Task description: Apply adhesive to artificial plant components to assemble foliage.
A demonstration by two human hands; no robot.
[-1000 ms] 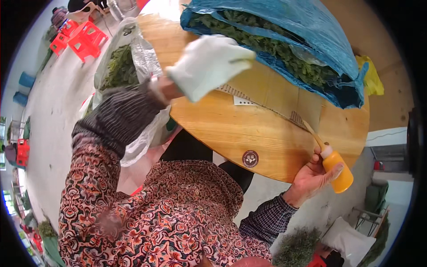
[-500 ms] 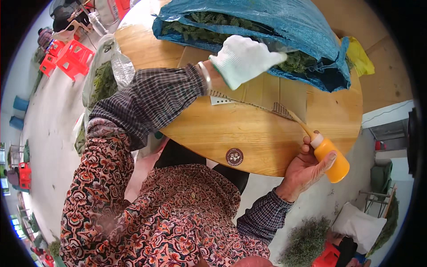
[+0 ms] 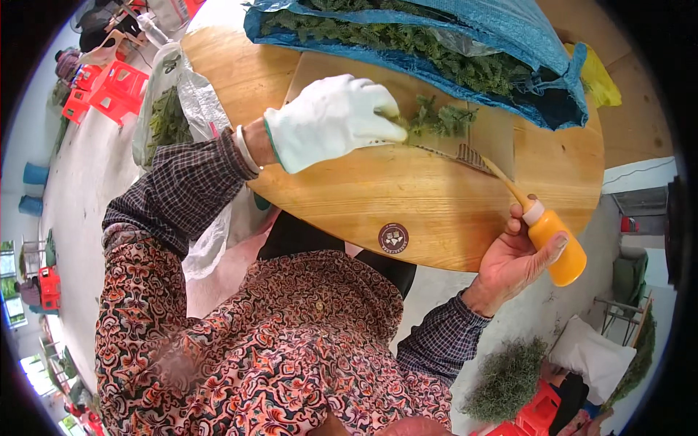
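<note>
My left hand (image 3: 334, 120), in a white glove with a green cuff edge, is closed on the stem end of a small evergreen sprig (image 3: 442, 120). The sprig points right, above a flat piece of cardboard (image 3: 488, 138) on the round wooden table (image 3: 320, 192). My bare right hand (image 3: 512, 261) grips an orange squeeze bottle (image 3: 558, 247) just past the table's near right edge. Its long nozzle (image 3: 509, 180) leans up and left towards the cardboard. Behind the sprig lies an open blue woven bag (image 3: 502, 36) filled with evergreen branches (image 3: 378, 33).
A whitish plastic bag (image 3: 200, 102) with greenery hangs at the table's left edge. A round dark sticker (image 3: 393, 238) marks the near tabletop. Red stools (image 3: 120, 91) stand on the floor at far left. Loose greenery (image 3: 507, 381) and a white sack (image 3: 592, 356) are at lower right.
My left hand has drawn back from the blue bag, leftward and nearer, and now holds a sprig. My right hand keeps the bottle, shifted slightly in view.
</note>
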